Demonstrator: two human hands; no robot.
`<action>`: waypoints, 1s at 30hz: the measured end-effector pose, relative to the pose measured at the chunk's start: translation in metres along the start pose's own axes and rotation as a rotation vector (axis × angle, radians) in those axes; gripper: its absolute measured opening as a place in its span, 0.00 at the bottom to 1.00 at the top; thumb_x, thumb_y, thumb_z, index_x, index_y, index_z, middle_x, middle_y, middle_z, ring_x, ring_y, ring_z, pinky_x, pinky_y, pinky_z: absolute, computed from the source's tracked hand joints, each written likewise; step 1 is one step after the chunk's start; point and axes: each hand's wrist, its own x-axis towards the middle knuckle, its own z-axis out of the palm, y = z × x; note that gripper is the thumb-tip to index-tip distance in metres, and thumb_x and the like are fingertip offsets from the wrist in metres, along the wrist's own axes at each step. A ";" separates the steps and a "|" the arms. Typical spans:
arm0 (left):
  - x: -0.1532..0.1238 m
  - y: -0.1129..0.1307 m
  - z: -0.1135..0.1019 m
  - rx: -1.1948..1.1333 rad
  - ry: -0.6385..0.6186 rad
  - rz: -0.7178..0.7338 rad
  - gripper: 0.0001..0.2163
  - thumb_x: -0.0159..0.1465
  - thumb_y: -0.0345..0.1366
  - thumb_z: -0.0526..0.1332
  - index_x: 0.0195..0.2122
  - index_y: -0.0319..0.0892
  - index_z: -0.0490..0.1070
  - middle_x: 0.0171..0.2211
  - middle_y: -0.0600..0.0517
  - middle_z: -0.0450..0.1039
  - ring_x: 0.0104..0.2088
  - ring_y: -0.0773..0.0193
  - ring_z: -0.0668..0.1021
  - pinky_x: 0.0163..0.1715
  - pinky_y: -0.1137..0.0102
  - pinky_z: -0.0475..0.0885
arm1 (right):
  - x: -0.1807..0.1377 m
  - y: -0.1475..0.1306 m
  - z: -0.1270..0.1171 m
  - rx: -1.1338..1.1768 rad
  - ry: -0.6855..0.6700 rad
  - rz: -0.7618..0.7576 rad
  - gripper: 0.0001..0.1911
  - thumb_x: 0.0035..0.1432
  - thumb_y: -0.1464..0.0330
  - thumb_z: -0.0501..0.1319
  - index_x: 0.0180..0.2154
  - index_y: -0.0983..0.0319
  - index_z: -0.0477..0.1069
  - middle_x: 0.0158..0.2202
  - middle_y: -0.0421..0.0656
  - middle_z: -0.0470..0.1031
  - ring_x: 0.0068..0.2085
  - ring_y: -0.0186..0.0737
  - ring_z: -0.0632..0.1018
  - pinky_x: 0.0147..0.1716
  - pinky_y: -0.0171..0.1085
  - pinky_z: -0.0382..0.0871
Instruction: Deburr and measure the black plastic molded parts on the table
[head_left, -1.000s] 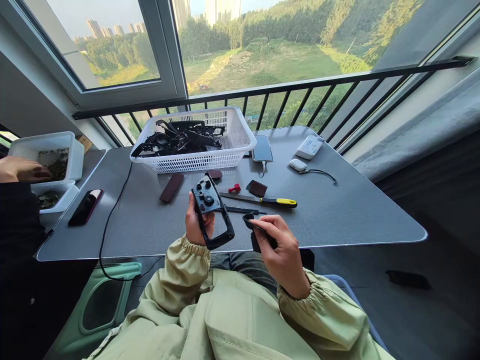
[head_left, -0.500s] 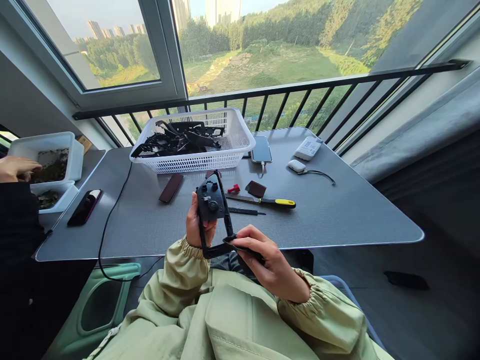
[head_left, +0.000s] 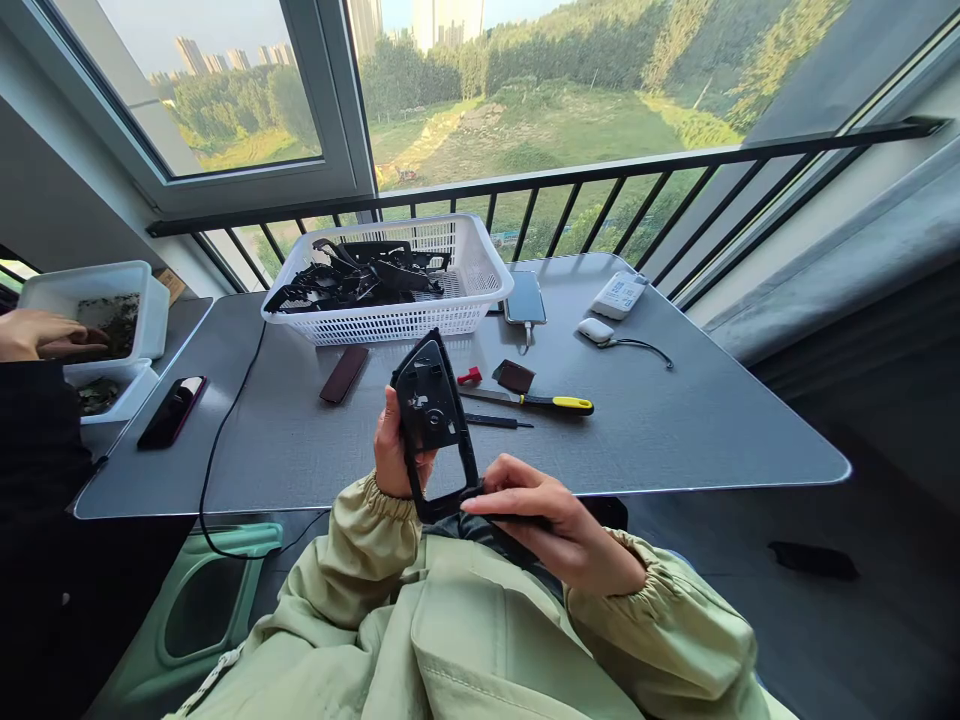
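My left hand (head_left: 396, 450) grips a black plastic housing (head_left: 431, 408) upright by its upper block, with a long rectangular opening in its lower half. My right hand (head_left: 551, 518) pinches a thin black strip (head_left: 510, 520) against the bottom edge of that housing. Its fingers hide most of the strip. The housing's side facing me shows recesses and a small round part.
Beyond my hands, a grey table holds a white basket (head_left: 386, 300) of black plastic parts, a yellow-handled screwdriver (head_left: 525, 402), a red part, dark pads, phones and a cable. At left, another person's hand (head_left: 37, 335) hovers over a white tub (head_left: 97, 310). A railing runs behind.
The housing has turned, its button side no longer facing me. My right hand has shifted down and right, staying at the housing's lower edge with the strip.
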 end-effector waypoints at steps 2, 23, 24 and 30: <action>0.002 -0.001 -0.001 0.003 0.009 0.012 0.18 0.63 0.49 0.59 0.28 0.37 0.73 0.15 0.55 0.69 0.08 0.77 0.63 0.04 0.83 0.51 | -0.002 0.001 -0.003 0.057 0.109 0.019 0.12 0.65 0.65 0.56 0.43 0.56 0.78 0.33 0.44 0.70 0.34 0.37 0.74 0.31 0.36 0.72; 0.010 0.001 -0.007 -0.045 -0.049 -0.089 0.22 0.66 0.49 0.53 0.26 0.37 0.73 0.13 0.55 0.67 0.06 0.79 0.58 0.04 0.83 0.50 | 0.004 0.007 0.008 -0.313 0.086 0.009 0.12 0.60 0.76 0.55 0.40 0.60 0.74 0.36 0.47 0.74 0.36 0.38 0.76 0.35 0.36 0.73; 0.009 -0.001 -0.006 -0.042 -0.047 -0.088 0.21 0.66 0.49 0.53 0.27 0.36 0.73 0.13 0.55 0.68 0.07 0.78 0.59 0.04 0.83 0.50 | 0.004 0.007 0.010 -0.326 0.059 -0.001 0.12 0.60 0.77 0.54 0.40 0.60 0.74 0.36 0.47 0.74 0.36 0.38 0.76 0.35 0.35 0.73; 0.010 -0.005 -0.009 -0.042 -0.038 -0.111 0.21 0.67 0.48 0.53 0.28 0.36 0.74 0.14 0.55 0.68 0.06 0.79 0.57 0.04 0.83 0.49 | 0.004 0.009 -0.001 -0.379 0.035 0.108 0.11 0.58 0.78 0.54 0.35 0.61 0.74 0.32 0.45 0.74 0.33 0.37 0.76 0.33 0.35 0.72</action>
